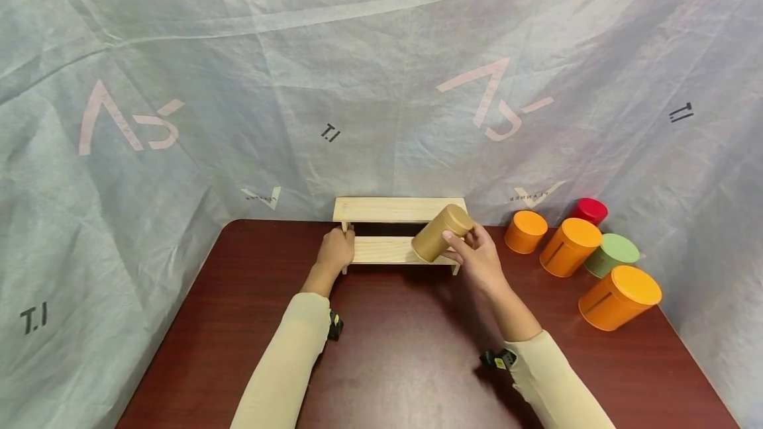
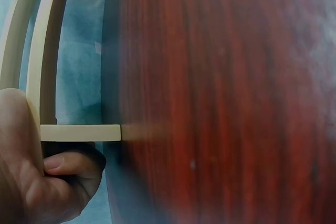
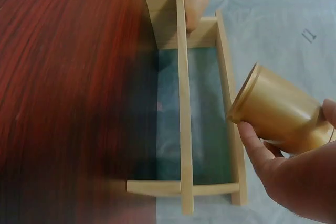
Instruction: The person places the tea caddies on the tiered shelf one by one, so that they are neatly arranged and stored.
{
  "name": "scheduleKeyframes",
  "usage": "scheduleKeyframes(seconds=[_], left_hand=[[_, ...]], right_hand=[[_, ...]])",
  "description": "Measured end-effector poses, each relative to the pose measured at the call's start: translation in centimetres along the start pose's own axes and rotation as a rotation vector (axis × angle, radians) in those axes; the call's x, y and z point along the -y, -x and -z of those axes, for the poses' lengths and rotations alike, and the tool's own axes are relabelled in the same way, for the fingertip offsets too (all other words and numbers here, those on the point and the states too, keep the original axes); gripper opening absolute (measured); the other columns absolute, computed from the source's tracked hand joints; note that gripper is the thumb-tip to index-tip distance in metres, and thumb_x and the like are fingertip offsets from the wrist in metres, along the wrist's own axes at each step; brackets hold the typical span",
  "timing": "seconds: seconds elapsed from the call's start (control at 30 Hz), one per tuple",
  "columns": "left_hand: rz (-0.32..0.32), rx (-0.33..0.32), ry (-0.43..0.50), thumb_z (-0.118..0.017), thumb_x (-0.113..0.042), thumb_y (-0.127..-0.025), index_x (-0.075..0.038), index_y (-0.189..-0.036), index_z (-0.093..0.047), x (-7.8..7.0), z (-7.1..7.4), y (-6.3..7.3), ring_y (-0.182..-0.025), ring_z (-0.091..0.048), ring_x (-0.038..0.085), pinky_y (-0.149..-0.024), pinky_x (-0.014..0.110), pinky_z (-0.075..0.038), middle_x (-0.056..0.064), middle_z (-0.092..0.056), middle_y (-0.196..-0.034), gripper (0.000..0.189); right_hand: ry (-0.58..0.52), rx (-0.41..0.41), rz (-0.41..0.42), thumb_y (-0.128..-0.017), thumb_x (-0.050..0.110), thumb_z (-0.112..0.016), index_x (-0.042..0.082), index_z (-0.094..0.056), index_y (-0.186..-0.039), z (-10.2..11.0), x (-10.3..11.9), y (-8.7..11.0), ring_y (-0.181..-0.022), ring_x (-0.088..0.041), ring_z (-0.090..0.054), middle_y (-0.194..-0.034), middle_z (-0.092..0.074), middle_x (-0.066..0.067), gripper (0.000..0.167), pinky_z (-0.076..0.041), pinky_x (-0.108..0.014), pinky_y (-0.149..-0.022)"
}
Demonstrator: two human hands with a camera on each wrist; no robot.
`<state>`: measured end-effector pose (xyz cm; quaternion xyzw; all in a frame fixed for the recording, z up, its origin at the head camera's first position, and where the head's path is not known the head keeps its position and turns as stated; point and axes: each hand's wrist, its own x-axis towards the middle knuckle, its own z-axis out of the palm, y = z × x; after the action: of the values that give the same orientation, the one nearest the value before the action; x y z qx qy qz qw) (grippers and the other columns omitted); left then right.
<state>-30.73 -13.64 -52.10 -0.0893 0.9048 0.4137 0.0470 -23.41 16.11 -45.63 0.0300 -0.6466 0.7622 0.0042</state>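
Note:
A two-tier wooden shelf (image 1: 393,209) stands against the back of the table. My left hand (image 1: 337,247) grips its left end, and in the left wrist view curled fingers (image 2: 71,163) show beside the shelf's leg (image 2: 79,132). My right hand (image 1: 479,258) holds a gold canister (image 1: 438,234) by its right side, between thumb and fingers. The canister is tilted, its lid end up to the right, and overlaps the lower tier (image 1: 378,250) in the head view. In the right wrist view the canister (image 3: 281,111) appears beside the upper tier's edge.
On the right of the dark red table (image 1: 381,356) stand three orange canisters, a small one (image 1: 526,232), a taller one (image 1: 570,247) and one nearer the front (image 1: 620,298). A green canister (image 1: 610,254) and a red one (image 1: 590,210) stand among them. Grey sheeting (image 1: 381,98) hangs behind.

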Motion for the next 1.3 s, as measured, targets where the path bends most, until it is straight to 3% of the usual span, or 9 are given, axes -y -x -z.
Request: scheduleKeyframes(seconds=[0.3,0.67,0.97,1.1,1.3], left_hand=[[0.005,-0.002,0.005,-0.030,-0.035,-0.115,-0.007,-0.093,-0.064,0.0,-0.1,-0.1,-0.045,-0.044,0.019,-0.043,0.030,-0.041,0.005,-0.048,-0.060,0.049],[0.016,0.011,0.004,-0.030,-0.035,-0.115,-0.009,-0.081,-0.058,0.1,-0.1,-0.2,-0.044,-0.041,0.018,-0.040,0.030,-0.038,0.004,-0.045,-0.057,0.051],[0.002,-0.013,-0.023,-0.032,-0.034,-0.114,-0.010,-0.077,-0.056,0.0,-0.4,0.0,-0.042,-0.044,0.018,-0.041,0.030,-0.041,0.003,-0.046,-0.055,0.051],[0.008,-0.025,-0.035,-0.032,-0.033,-0.114,-0.010,-0.076,-0.056,-0.2,-0.4,0.0,-0.041,-0.047,0.019,-0.041,0.030,-0.042,0.004,-0.047,-0.054,0.051],[0.014,-0.039,-0.044,-0.032,-0.035,-0.114,-0.010,-0.077,-0.056,-0.3,-0.2,0.1,-0.044,-0.050,0.020,-0.042,0.031,-0.044,0.005,-0.049,-0.058,0.050]], right_hand=[[-0.051,-0.004,0.011,-0.100,0.002,-0.069,0.004,-0.049,-0.142,-2.1,-0.3,-0.8,-0.107,-0.010,-0.072,-0.122,-0.068,0.003,0.046,-0.064,-0.036,-0.090],[-0.013,-0.002,0.000,-0.100,0.006,-0.072,0.005,-0.048,-0.147,-3.9,-0.1,-1.6,-0.111,-0.009,-0.069,-0.134,-0.064,-0.008,0.053,-0.063,-0.037,-0.092],[-0.041,0.020,0.028,-0.099,0.006,-0.071,0.006,-0.049,-0.146,-5.2,0.1,-2.2,-0.103,-0.016,-0.069,-0.133,-0.062,-0.011,0.051,-0.063,-0.057,-0.088],[-0.059,0.045,0.039,-0.100,0.008,-0.071,0.008,-0.047,-0.149,-5.9,0.2,-2.5,-0.112,-0.020,-0.068,-0.138,-0.059,-0.012,0.054,-0.061,-0.063,-0.089],[0.000,0.074,0.056,-0.100,0.010,-0.073,0.013,-0.046,-0.153,-7.1,0.4,-2.9,-0.124,-0.024,-0.065,-0.138,-0.057,-0.012,0.060,-0.062,-0.055,-0.091]])
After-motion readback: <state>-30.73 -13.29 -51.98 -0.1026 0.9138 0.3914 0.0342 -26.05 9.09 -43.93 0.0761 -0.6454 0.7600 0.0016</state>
